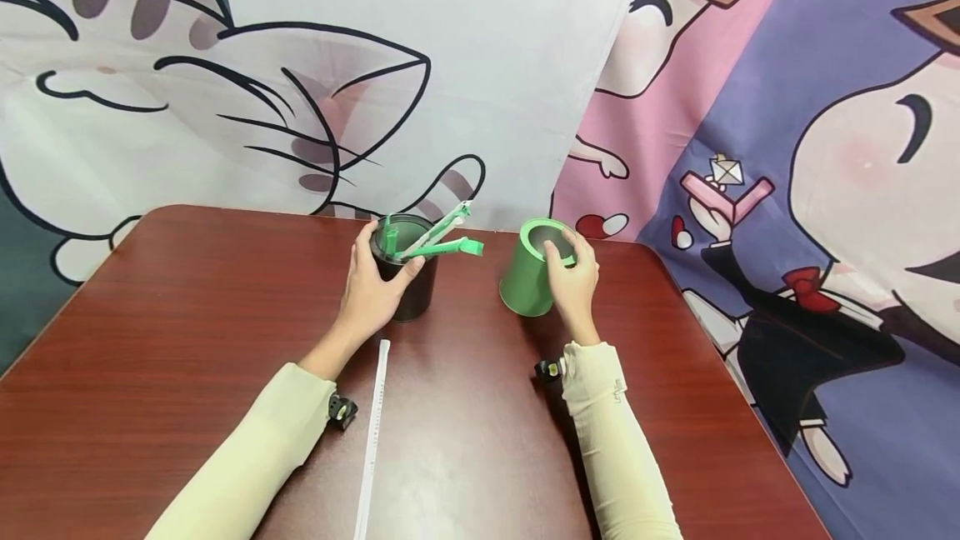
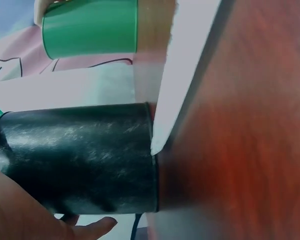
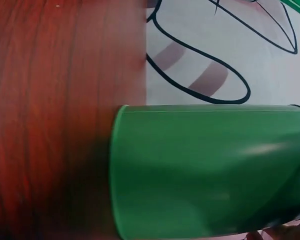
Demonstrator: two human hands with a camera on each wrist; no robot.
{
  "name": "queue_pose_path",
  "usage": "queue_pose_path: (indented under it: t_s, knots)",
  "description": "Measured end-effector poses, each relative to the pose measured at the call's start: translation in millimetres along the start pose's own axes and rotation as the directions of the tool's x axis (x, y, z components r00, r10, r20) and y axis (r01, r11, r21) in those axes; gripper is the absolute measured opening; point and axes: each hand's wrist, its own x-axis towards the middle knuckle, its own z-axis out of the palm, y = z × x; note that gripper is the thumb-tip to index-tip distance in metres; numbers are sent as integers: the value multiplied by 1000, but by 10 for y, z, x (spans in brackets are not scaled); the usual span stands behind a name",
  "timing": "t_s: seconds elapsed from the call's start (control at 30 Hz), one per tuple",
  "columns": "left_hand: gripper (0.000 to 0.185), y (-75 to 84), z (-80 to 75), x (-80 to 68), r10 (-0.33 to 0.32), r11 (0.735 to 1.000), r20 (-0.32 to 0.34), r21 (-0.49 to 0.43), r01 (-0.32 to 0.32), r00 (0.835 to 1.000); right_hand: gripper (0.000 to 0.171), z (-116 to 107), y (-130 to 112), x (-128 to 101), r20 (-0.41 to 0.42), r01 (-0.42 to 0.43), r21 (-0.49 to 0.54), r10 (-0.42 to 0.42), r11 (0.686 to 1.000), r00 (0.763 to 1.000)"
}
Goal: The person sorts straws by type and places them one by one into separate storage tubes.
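At the back of the table, my left hand [image 1: 367, 294] grips a black cylindrical cup [image 1: 417, 297] near its rim, thumb on the near side. Several slim green and white sticks [image 1: 453, 247] lean out of this cup toward the right. My right hand [image 1: 574, 286] holds a green cup [image 1: 523, 280] by the right of its rim, the thumb at the opening. In the right wrist view the green cup's side [image 3: 205, 170] fills much of the frame. A long white strip [image 1: 372, 440] with small print lies on the table between my forearms, its far end close to the black cup.
The reddish-brown wooden table [image 1: 187, 315] ends just behind both cups. Behind it hangs a cartoon-printed cloth [image 1: 480, 65], which continues down the right side. Small black cameras [image 1: 342, 412] are strapped at both wrists.
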Motion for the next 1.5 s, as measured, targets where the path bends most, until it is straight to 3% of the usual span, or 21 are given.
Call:
queue_pose_path:
  t_s: [0.23,0.43,0.67,1.0,1.27,1.5]
  knots:
    - [105,15,-194,-41,-56,997,72,61,52,996,39,69,47,-21,-38,-116,79,119,990,992]
    - [110,5,-356,-201,-118,986,82,130,107,990,40,98,57,-24,-62,-112,88,118,990,991]
    - [112,19,-412,-444,-212,952,160,258,166,964,39,101,68,-27,-71,-94,80,99,992,993]
    - [92,62,-397,-621,-283,873,294,472,119,913,38,107,106,-23,-68,-78,79,83,994,994]
    - [79,3,-383,-624,-349,815,375,574,81,859,38,108,87,-17,-61,-83,83,88,993,994]
    - [56,-3,-354,-605,-358,778,389,626,41,849,40,90,79,-25,-63,-85,82,91,993,994]
